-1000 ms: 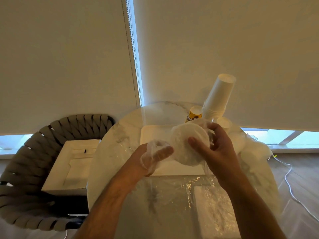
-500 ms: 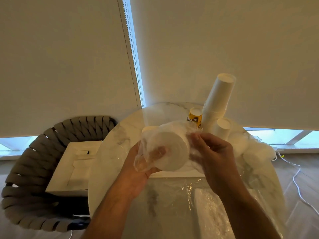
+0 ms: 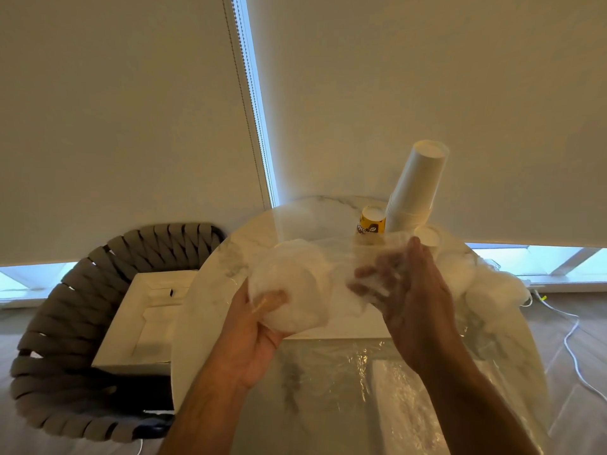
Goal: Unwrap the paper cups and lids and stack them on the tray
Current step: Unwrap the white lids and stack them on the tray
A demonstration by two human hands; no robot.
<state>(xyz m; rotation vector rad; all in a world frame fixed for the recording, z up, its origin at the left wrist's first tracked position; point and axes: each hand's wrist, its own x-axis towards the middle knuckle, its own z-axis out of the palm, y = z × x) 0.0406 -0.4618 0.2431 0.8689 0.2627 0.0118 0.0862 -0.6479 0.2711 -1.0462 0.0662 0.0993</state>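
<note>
Chair [image 3: 62, 326], woven grey, far left; white box [image 3: 138, 326] on its seat. Round marble table [image 3: 210, 290] beside it. Left hand [image 3: 253, 326] above the table, fingers curled round a stack of lids [image 3: 292, 290] half inside clear wrap [image 3: 341, 257] (thumb visible through the film). The wrap stretches across to the right hand [image 3: 414, 303], whose fingers pinch its loose end. White tray [image 3: 345, 331] on the table, below both hands. Behind: yellow cup [image 3: 371, 221], upturned; leaning stack of white cups [image 3: 415, 188], just beside it. Further wrapped bundles [image 3: 486, 287] at the table's right edge. Loose plastic sheet [image 3: 394, 389] on the near table. White cable [image 3: 574, 349] on the floor, far right.
</note>
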